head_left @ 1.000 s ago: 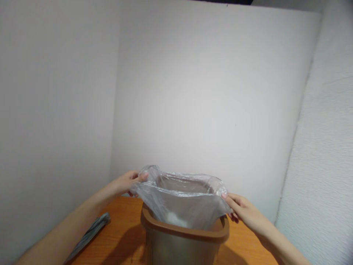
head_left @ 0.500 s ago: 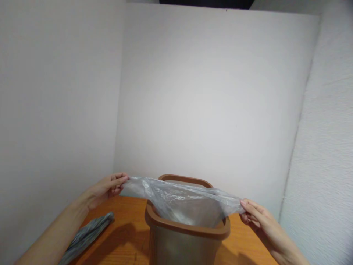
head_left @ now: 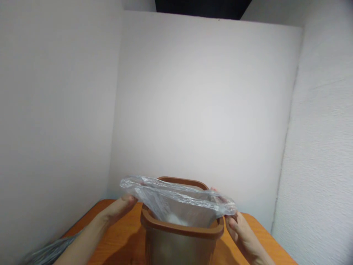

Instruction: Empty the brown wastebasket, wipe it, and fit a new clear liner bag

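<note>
A clear plastic bin liner point(head_left: 179, 197) hangs into a brown-rimmed trash bin point(head_left: 182, 230), its mouth stretched wide above the rim. My left hand point(head_left: 124, 206) grips the liner's left end, with the fingertips covered by the film. At the opposite end my right hand point(head_left: 234, 222) holds the liner just outside the bin's right side. Some of its fingers show blurred through the plastic. The bin stands upright, and the lower part of the liner is inside it.
The bin is on an orange-brown wooden table point(head_left: 124, 232). A bunched grey-blue plastic bundle point(head_left: 52, 252) lies at the lower left, partly behind my left forearm. White walls point(head_left: 198, 103) enclose the table at the back and both sides.
Both hands have come inward, closer to the bin, and their fingers have gone under the liner's edge. The liner's mouth has opened from a taut line into a wider loop. The view has shifted slightly.
</note>
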A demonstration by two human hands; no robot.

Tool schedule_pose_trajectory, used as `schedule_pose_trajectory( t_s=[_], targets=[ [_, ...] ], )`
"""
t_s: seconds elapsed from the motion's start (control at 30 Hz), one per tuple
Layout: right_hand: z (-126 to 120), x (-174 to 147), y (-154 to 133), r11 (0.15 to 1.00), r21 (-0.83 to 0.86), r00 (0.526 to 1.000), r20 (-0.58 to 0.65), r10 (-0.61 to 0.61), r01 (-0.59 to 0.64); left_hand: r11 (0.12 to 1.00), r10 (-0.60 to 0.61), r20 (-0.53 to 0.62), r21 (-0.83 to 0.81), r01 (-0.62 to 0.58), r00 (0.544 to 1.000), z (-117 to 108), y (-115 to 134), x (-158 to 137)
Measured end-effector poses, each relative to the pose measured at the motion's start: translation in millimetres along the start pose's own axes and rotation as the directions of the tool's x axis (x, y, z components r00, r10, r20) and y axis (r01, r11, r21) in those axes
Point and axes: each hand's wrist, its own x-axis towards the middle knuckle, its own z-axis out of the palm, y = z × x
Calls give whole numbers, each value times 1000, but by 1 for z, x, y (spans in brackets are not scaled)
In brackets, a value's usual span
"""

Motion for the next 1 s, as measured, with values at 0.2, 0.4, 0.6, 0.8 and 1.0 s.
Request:
schedule_pose_trajectory(
  t_s=[0.2,0.4,0.6,0.8,1.0],
  targets=[
    [5,19,-1,998,17,995,-77,55,-54,998,-57,94,-35,60,994,26,18,12],
    [13,25,-16,992,108,994,-68,80,-72,990,-70,3,-126,70,998,44,38,22],
    [37,48,-53,953,296,992,-83,93,-65,884,-103,15,-456,98,995,68,72,45],
    [63,71,-91,820,568,996,79,27,-67,611,-31,-4,-792,16,1000,100,98,69],
    [86,79,-116,754,656,987,140,-74,-37,653,28,-29,-756,-41,999,103,105,80]
  ],
)
